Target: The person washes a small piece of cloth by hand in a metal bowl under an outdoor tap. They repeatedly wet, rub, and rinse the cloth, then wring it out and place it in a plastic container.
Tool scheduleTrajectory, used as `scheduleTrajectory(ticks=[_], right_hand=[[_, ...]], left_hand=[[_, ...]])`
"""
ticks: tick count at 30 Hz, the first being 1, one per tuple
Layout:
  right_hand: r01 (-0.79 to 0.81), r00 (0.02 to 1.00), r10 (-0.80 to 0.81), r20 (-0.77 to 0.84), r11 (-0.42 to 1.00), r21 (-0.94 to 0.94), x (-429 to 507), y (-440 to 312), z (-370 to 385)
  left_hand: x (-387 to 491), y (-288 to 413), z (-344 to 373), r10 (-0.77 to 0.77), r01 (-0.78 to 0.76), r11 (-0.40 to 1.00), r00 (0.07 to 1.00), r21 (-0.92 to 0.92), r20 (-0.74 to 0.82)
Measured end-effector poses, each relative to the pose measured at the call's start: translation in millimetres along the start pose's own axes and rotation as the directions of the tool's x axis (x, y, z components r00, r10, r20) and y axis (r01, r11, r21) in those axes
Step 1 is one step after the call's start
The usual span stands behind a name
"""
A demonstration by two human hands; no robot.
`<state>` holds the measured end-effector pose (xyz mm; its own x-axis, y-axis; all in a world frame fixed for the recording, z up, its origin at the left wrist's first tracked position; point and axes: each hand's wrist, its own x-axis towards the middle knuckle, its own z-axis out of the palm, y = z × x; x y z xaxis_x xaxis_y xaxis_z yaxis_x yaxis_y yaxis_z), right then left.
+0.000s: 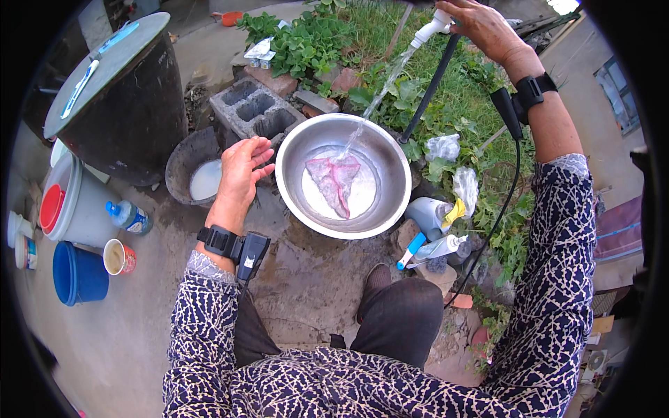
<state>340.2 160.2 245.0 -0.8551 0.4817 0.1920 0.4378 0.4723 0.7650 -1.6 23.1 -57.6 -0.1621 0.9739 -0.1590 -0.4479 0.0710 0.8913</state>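
Observation:
Water streams from a white plastic tap (pixel 433 27) down into a stainless steel basin (pixel 292 194). On the basin's bottom lies a wet, crumpled cloth (pixel 334 180), greyish with pink edging. My right hand (pixel 478 28) is up at the top of the tap, its fingers around the handle and partly cut off by the picture's top edge. Just left of the basin rim hovers my left hand (pixel 244 170), fingers apart, holding nothing. A black pipe (pixel 431 86) rises beside the tap.
Left stand a large dark vat (pixel 130 109) with a lid, a scoop-like tub (pixel 183 167) holding whitish liquid, a blue bucket (pixel 81 274), and a plastic bottle (pixel 129 217). Behind the basin sits a hollow concrete block (pixel 256 107). Bottles and a blue-handled brush (pixel 413 251) lie right.

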Motion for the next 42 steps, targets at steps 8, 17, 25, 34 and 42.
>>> scheduleTrajectory(ticks=[8, 17, 25, 34, 42], right_hand=[[-0.335, 0.897, 0.378, 0.228, 0.920, -0.205, 25, -32, -29], [-0.240, 0.967, 0.160, 0.199, 0.832, 0.499, -12, -255, 73], [-0.486, 0.790, -0.033, 0.612, 0.575, 0.659, -60, -401, 186], [-0.254, 0.846, 0.388, 0.365, -0.308, 0.917, -17, -311, 143], [-0.236, 0.766, 0.564, 0.310, -0.203, 0.950, -16, -342, 104]], left_hand=[[7, -11, 6, -0.057, 0.058, 0.998, 0.997, -0.030, 0.051], [18, -53, 24, -0.166, 0.167, 0.984, 0.986, -0.063, 0.028], [29, -97, 41, -0.388, 0.381, 0.920, 0.919, 0.089, 0.072], [34, -118, 64, -0.578, 0.576, 0.816, 0.809, 0.048, 0.103], [35, -134, 82, -0.368, 0.385, 0.909, 0.921, -0.159, 0.128]])
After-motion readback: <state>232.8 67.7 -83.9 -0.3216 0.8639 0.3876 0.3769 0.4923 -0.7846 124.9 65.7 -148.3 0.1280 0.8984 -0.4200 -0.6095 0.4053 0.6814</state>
